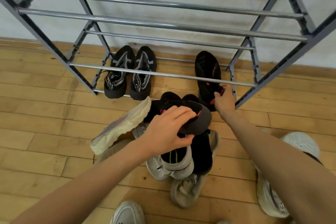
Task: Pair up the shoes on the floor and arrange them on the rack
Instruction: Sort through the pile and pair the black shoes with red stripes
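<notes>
A grey metal shoe rack (158, 23) stands against the wall. On its bottom tier sits a pair of black and grey sneakers (130, 72) at the left. A black shoe with red accents (206, 67) lies on the same tier at the right; my right hand (222, 99) holds its heel. My left hand (168, 131) grips the heel of a matching black shoe with red accents (198, 120), held above a pile on the floor.
The pile on the wooden floor holds a cream-soled shoe on its side (123, 127), a white high-top with a black lining (174, 163), a beige shoe (187, 191) and a black shoe (201, 152). A white shoe (269, 198) lies at the right, another (127, 212) at the bottom.
</notes>
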Motion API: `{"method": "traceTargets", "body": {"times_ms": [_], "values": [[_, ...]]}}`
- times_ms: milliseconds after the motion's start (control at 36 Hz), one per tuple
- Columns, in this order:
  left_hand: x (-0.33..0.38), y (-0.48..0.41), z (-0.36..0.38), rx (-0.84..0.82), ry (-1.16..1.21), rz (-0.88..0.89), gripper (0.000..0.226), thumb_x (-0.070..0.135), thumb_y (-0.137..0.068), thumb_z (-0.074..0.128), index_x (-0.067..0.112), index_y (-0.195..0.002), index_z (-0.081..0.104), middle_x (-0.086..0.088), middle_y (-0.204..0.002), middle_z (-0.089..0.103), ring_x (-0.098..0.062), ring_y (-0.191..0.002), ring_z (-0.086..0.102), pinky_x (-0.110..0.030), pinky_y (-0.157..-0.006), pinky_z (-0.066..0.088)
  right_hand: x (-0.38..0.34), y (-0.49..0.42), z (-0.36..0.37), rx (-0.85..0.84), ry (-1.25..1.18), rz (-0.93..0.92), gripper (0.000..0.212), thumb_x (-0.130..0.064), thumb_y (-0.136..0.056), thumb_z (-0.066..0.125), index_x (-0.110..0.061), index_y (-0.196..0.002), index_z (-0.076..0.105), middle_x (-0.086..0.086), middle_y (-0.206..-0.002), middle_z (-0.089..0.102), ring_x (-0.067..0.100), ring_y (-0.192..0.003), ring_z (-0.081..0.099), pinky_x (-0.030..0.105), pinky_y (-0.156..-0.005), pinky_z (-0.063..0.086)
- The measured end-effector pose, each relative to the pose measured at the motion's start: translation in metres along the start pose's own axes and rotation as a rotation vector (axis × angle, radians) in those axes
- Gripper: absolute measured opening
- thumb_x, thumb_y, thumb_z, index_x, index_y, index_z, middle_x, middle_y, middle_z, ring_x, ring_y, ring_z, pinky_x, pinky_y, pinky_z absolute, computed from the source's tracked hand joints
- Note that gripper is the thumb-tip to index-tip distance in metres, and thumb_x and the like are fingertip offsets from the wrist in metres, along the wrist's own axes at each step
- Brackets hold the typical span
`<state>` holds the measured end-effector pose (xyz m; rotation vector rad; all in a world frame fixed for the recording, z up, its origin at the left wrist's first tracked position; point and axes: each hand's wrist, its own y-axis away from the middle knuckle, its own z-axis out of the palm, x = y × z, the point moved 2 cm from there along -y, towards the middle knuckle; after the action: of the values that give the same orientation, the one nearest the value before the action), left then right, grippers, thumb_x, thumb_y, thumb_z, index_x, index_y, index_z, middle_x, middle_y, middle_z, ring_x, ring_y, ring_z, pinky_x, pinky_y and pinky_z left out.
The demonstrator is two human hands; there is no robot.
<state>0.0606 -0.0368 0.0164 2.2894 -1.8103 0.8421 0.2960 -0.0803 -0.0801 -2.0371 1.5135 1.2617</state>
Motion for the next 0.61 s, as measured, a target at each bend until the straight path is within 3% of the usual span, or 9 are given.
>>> {"method": "traceTargets", "body": {"times_ms": [56, 111, 194, 333, 417, 528, 583, 611], "values": [[0.001, 0.003, 0.001, -0.017, -0.013, 0.005, 0.045, 0.035, -0.076, 0.063, 0.014, -0.115, 0.061, 0.004, -0.113, 0.062, -0.012, -0.090, 0.057, -0.030, -0.049, 0.052, -0.002, 0.001, 0.000, 0.015, -0.021, 0.003, 0.032, -0.006, -0.094, 0.050, -0.015, -0.124, 0.046, 0.010, -0.128, 0.054, 0.025, -0.110, 0.057, 0.037, -0.087, 0.043], [0.000, 0.005, 0.000, 0.008, -0.020, -0.003, 0.045, 0.033, -0.076, 0.064, 0.012, -0.115, 0.061, 0.002, -0.112, 0.062, -0.014, -0.090, 0.059, -0.031, -0.051, 0.054, -0.002, 0.008, -0.002, 0.043, -0.099, 0.000, 0.026, -0.003, -0.093, 0.049, -0.017, -0.116, 0.048, 0.005, -0.123, 0.055, 0.010, -0.086, 0.058, 0.032, -0.078, 0.043], [-0.001, 0.011, -0.003, 0.054, -0.010, -0.061, 0.047, 0.032, -0.075, 0.065, 0.010, -0.116, 0.062, -0.002, -0.113, 0.062, -0.019, -0.095, 0.060, -0.035, -0.062, 0.056, 0.005, 0.030, -0.009, 0.007, -0.343, 0.093, 0.025, -0.003, -0.092, 0.051, -0.027, -0.099, 0.048, 0.002, -0.118, 0.054, 0.016, -0.095, 0.057, 0.032, -0.078, 0.050], [0.001, 0.029, 0.002, 0.016, 0.098, -0.219, 0.046, 0.029, -0.075, 0.067, 0.018, -0.117, 0.056, 0.003, -0.119, 0.049, -0.017, -0.097, 0.052, -0.033, -0.060, 0.055, 0.010, 0.072, -0.034, -0.345, -0.644, 0.186, 0.027, 0.002, -0.092, 0.050, -0.022, -0.099, 0.059, 0.008, -0.099, 0.061, 0.015, -0.080, 0.061, 0.023, -0.057, 0.051], [0.006, 0.041, 0.008, -0.038, 0.164, -0.266, 0.042, 0.028, -0.076, 0.068, 0.024, -0.116, 0.054, 0.010, -0.119, 0.041, -0.010, -0.102, 0.048, -0.033, -0.067, 0.053, 0.001, 0.086, -0.048, -0.502, -0.464, 0.106, 0.032, 0.001, -0.093, 0.046, -0.023, -0.092, 0.068, 0.008, -0.106, 0.064, 0.018, -0.086, 0.061, 0.027, -0.066, 0.049], [0.010, 0.050, 0.014, -0.082, 0.207, -0.289, 0.038, 0.022, -0.080, 0.069, 0.023, -0.117, 0.058, 0.008, -0.122, 0.044, -0.012, -0.110, 0.046, -0.029, -0.087, 0.047, -0.020, 0.096, -0.059, -0.560, 0.087, -0.171, 0.040, 0.001, -0.091, 0.041, -0.025, -0.085, 0.070, 0.001, -0.105, 0.059, 0.006, -0.065, 0.057, 0.016, -0.059, 0.042], [0.009, 0.052, 0.016, -0.072, 0.221, -0.315, 0.037, 0.018, -0.079, 0.071, 0.021, -0.115, 0.061, 0.006, -0.121, 0.045, -0.013, -0.111, 0.046, -0.025, -0.089, 0.044, -0.030, 0.100, -0.056, -0.583, 0.226, -0.254, 0.034, -0.008, -0.091, 0.043, -0.025, -0.084, 0.071, -0.004, -0.117, 0.050, 0.008, -0.078, 0.058, 0.015, -0.064, 0.043], [0.007, 0.053, 0.016, -0.066, 0.231, -0.332, 0.037, 0.017, -0.078, 0.072, 0.021, -0.114, 0.061, 0.007, -0.120, 0.044, -0.013, -0.110, 0.046, -0.022, -0.088, 0.043, -0.034, 0.101, -0.054, -0.610, 0.244, -0.233, 0.026, -0.022, -0.088, 0.047, -0.029, -0.085, 0.072, -0.006, -0.122, 0.047, 0.009, -0.090, 0.056, 0.019, -0.074, 0.044]]}}
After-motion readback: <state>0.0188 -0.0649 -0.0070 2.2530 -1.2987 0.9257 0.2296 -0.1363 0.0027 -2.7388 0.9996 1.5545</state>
